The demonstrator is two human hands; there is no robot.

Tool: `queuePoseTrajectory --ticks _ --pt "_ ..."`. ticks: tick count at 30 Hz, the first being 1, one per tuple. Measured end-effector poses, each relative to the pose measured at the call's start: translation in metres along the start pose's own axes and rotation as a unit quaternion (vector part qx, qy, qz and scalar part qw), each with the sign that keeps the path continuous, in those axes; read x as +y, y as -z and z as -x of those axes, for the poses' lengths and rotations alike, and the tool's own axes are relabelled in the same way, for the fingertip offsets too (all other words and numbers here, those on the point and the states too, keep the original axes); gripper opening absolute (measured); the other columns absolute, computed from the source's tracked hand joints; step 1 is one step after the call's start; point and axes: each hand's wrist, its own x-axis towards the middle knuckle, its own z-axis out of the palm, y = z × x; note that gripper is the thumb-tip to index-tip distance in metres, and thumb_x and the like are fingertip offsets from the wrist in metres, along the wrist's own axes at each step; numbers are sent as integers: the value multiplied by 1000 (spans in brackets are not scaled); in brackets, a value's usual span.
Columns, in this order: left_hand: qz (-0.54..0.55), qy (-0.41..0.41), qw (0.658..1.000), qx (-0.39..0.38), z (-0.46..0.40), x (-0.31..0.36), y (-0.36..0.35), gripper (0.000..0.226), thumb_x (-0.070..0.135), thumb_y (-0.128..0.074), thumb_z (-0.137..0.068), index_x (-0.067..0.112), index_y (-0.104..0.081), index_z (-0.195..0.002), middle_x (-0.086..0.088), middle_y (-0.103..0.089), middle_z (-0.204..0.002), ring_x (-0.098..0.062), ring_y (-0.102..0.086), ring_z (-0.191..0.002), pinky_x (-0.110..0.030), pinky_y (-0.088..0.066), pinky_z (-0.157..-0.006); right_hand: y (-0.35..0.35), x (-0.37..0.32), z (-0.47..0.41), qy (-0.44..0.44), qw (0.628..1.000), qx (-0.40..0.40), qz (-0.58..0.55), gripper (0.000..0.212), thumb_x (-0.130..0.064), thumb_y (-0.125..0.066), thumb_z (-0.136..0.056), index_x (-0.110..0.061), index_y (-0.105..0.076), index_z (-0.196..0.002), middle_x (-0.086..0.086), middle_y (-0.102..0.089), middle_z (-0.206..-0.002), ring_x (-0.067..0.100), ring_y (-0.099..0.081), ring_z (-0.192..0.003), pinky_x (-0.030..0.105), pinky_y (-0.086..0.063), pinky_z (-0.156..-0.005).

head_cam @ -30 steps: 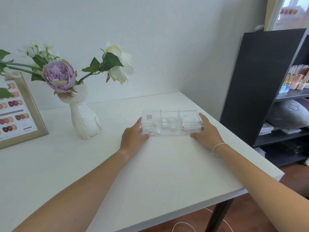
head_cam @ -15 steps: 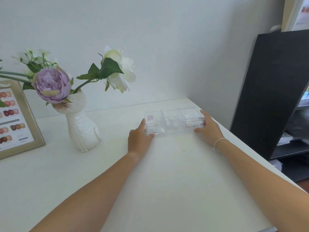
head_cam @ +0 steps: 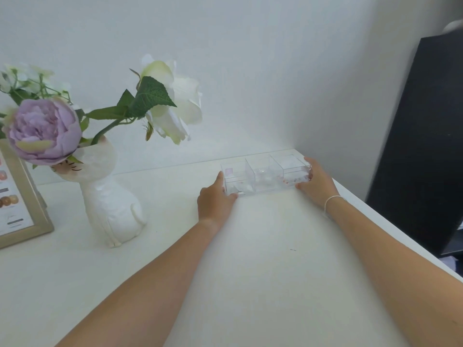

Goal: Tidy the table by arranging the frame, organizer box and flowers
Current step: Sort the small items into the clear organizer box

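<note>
Both hands, left hand (head_cam: 216, 199) and right hand (head_cam: 316, 184), clasp the ends of the organizer box (head_cam: 266, 176) (clear, stiff, probably light, slippery), fingers pressed against its short walls.

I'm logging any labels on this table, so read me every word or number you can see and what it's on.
Nothing can be read as text.
Frame: its printed card carries a few dark lines beside round swatches, too small and blurred to read.
Organizer box: a small pinkish square sits in its left compartment, no legible writing.
Vase: a drawn cat face only, no words.
</note>
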Motion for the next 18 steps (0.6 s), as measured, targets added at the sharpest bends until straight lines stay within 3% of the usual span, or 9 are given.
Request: queuePoseTrajectory --ticks 10,14,18 --pt "-16 3 1000 -4 -14 -3 -5 70 29 -60 -84 18 -27 -144 -7 -67 -108 -29 -56 -107 -41 -45 -93 -4 1 -14 12 999 3 33 74 -7 -58 -81 -27 -22 -143 7 -50 -131 22 -50 -101 26 -35 -81" --pt "2 7 1000 -10 -10 -2 -4 66 29 -60 -84 11 -31 -141 -9 -64 -91 -32 -55 -112 -40 -45 -93 -5 0 -7 21 999 18 41 79 -7 -57 -81 -27 -16 -145 6 -45 -138 27 -49 -116 28 -37 -86" --pt "21 22 999 -17 -2 -6 -2 72 31 -60 -85 15 -24 -145 -18 -59 -124 -28 -49 -123 -34 -40 -97 -2 -1 5 10 999 48 17 79 -9 -59 -82 -25 -15 -146 3 -32 -149 24 -36 -132 36 -33 -104"
